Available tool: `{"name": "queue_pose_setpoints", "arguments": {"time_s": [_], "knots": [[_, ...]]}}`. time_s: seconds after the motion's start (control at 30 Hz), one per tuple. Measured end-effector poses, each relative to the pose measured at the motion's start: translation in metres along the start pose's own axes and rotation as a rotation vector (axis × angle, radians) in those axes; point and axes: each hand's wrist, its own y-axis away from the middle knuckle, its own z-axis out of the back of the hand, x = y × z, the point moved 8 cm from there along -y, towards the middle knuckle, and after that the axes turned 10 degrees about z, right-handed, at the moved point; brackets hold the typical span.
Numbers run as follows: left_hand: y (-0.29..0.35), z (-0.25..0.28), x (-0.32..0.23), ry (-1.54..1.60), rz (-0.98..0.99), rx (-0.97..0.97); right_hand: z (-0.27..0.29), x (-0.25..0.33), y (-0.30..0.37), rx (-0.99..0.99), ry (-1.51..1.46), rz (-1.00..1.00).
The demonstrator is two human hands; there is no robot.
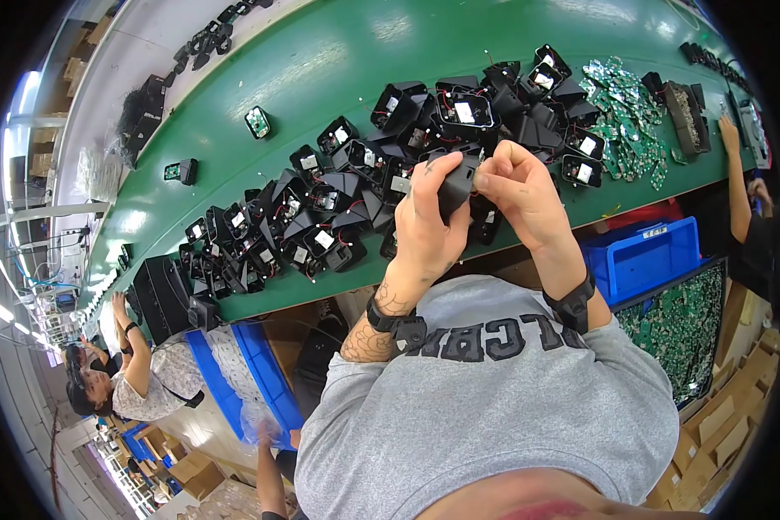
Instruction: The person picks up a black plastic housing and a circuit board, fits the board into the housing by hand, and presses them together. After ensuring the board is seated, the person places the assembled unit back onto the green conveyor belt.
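Over the near edge of the green bench, my left hand [426, 212] is closed round a black plastic housing [456, 189], held tilted. My right hand [522, 186] pinches at the housing's right side with thumb and forefinger. What sits between those fingertips is too small to make out. Behind and left of my hands spreads a heap of similar open black housings [325, 198], many showing white blocks and thin red wires inside. Two separate housings [257, 123] with green boards in them lie farther left.
Small green circuit boards [624, 121] are piled right of the housings on the green bench [321, 74]. A blue bin [646, 260] and a tray of boards [678, 325] stand at my right. Co-workers' arms reach in at the far right and left.
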Motion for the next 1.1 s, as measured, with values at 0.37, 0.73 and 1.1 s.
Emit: {"name": "queue_pose_setpoints", "arguments": {"time_s": [0.37,0.73,1.1], "knots": [[-0.005,-0.004,0.016,0.112,0.12,0.013,0.008,0.002,-0.015,0.01,0.118,0.212],[0.021,-0.004,0.035,0.278,0.317,0.009,-0.001,0.005,-0.007,0.166,0.105,0.103],[-0.005,-0.021,0.019,0.895,0.662,0.437,0.016,0.018,-0.006,0.18,0.235,0.103]]}}
